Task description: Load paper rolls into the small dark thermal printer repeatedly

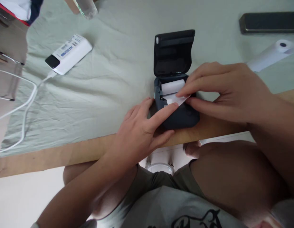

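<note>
The right hand (229, 90) pinches the paper (172, 98), the left hand (138, 128) (loosely spread) touching paper and printer (182, 119).

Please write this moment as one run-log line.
left hand: against mini printer, fingertip on paper end | right hand: pinching paper end | paper roll: inside | lid: open

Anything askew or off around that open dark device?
Slightly: the paper strip slants toward the right hand, and its left end looks jagged, not cleanly cut. The cloth is wrinkled. No spill or clear damage shows on the open dark device.
</note>
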Demonstrator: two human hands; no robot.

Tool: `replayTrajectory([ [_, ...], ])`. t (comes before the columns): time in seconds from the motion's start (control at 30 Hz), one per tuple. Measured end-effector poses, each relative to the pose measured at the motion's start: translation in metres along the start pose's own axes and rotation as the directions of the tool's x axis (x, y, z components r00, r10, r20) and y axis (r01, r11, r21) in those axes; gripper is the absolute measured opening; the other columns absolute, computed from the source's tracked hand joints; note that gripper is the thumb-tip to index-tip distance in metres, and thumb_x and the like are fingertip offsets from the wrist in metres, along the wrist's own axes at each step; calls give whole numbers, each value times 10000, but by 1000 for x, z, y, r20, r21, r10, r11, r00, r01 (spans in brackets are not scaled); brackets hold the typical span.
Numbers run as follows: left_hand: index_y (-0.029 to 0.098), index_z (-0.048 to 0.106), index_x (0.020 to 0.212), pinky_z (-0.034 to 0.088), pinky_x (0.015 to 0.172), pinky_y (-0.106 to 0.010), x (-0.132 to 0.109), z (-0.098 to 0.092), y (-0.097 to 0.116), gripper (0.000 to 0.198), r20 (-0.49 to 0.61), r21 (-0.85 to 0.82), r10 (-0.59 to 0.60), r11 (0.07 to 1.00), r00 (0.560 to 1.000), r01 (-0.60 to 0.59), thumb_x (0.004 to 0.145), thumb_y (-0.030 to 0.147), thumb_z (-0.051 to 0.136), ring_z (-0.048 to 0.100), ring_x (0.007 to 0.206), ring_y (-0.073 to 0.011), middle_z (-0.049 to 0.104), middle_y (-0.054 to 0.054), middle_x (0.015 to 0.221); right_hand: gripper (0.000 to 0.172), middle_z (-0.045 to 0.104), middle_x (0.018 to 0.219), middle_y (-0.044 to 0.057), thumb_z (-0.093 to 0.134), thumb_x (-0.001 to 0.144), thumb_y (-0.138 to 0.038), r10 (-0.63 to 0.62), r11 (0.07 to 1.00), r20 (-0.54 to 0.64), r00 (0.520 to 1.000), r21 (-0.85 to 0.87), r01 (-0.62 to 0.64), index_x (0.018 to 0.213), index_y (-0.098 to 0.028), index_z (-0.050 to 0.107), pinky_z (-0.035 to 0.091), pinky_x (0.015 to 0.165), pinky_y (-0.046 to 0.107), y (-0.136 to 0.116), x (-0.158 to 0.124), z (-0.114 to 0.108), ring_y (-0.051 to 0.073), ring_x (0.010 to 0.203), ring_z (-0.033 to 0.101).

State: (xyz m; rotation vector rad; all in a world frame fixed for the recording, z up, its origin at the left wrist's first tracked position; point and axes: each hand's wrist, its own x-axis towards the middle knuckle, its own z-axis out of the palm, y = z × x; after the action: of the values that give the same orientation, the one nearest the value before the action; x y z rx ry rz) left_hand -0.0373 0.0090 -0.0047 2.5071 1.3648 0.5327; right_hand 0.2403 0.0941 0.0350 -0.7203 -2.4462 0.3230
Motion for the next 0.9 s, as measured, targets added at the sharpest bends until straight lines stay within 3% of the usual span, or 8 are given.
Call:
replayTrajectory([
  [0.2,366,560,1764,605,1239,-629,0,-1,-1,684,17,-15,-7,1000,1000,7,1130,546,744,678,1539,-425,644,-185,1690,74,828,974,-26,719,1043,-243,-123,961,-126,984,-262,87,995,-299,714,508,753,421,0,-4,-3,193,863,784],
  [0.37,359,585,1748,606,1230,-623,0,0,-1,660,-2,-14,21,1000,1000,-21,1132,530,749,677,1529,-417,643,-199,1671,178,795,969,-53,718,975,-195,-243,948,-177,954,-250,196,980,-290,567,414,737,437,-2,-5,4,198,824,726],
  [0.53,412,617,1726,595,1240,-610,0,-1,-1,591,11,-2,43,999,999,-43,1151,480,739,655,1555,-404,631,-185,1670,133,784,910,-63,738,1036,-376,-227,967,-96,969,-139,213,965,-324,638,456,795,452,-10,-7,7,215,904,754],
  [0.6,410,622,1724,596,1235,-611,0,-2,-2,578,18,-1,48,999,999,-48,1160,484,727,652,1557,-409,628,-192,1666,123,787,955,-36,701,1080,-437,-167,984,-115,979,-90,157,1008,-343,672,514,821,466,-12,-8,6,223,920,752],
  [0.67,417,633,1712,596,1234,-606,-1,-1,-2,555,14,1,54,999,998,-54,1167,479,720,644,1566,-406,627,-186,1665,74,796,1112,20,669,1087,-414,-12,996,-218,976,-88,-8,1113,-350,695,571,884,480,-11,-8,5,258,1076,763],
  [0.73,420,648,1692,595,1233,-608,-1,1,-3,522,-11,1,74,997,997,-74,1175,460,712,640,1572,-401,626,-186,1659,288,737,1450,64,676,1041,-400,225,971,-275,935,-18,-239,1326,-363,667,611,1016,508,-8,-6,6,301,1352,724],
  [0.83,388,686,1651,600,1216,-638,-2,5,-4,471,-68,-5,96,995,993,-97,1181,417,706,662,1548,-418,632,-220,1631,650,502,1805,14,684,973,-469,467,874,-131,874,220,-434,1581,-418,461,544,1315,567,-2,0,8,317,1672,555],
  [0.9,361,714,1620,606,1199,-660,-2,6,-4,445,-93,-10,93,995,991,-94,1177,399,710,672,1536,-448,634,-243,1619,612,565,1753,-5,632,990,-478,508,837,-127,852,307,-454,1567,-431,432,507,1388,564,1,4,8,293,1670,570],
])
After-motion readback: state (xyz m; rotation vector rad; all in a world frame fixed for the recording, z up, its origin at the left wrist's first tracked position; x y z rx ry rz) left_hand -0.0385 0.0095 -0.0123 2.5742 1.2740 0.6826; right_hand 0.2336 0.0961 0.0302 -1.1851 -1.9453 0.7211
